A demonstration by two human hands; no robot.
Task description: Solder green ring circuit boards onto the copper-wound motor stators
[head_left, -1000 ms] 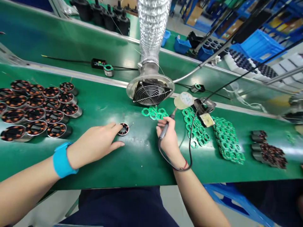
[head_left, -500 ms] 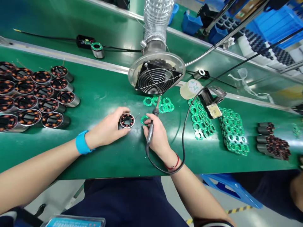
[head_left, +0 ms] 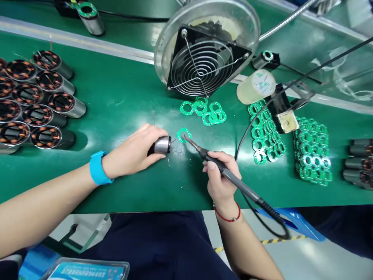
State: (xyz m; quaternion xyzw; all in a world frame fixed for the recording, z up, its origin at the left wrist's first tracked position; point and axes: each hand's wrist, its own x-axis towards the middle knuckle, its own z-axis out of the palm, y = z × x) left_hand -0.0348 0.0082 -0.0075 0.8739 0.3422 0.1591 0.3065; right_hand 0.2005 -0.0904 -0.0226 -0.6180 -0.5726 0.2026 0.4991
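My left hand is closed around a motor stator, a metal cylinder lying on its side with its end turned to the right. A thin wire sticks out from that end. My right hand grips a soldering iron by its dark handle, the tip pointing up and left. The tip is at a green ring-shaped circuit board lying on the bench; whether they touch I cannot tell. The board is just right of the stator, apart from it.
Several stators stand at left. A fume extractor fan hangs over the bench, with loose green boards below it. Farther right are board stacks, a soldering iron stand and a pale round container. The iron's cable crosses the bench.
The stator has tipped from facing up to lying sideways. My right hand has let go of the green board, moved right, and swung the iron's tip down toward it. The view has shifted closer.
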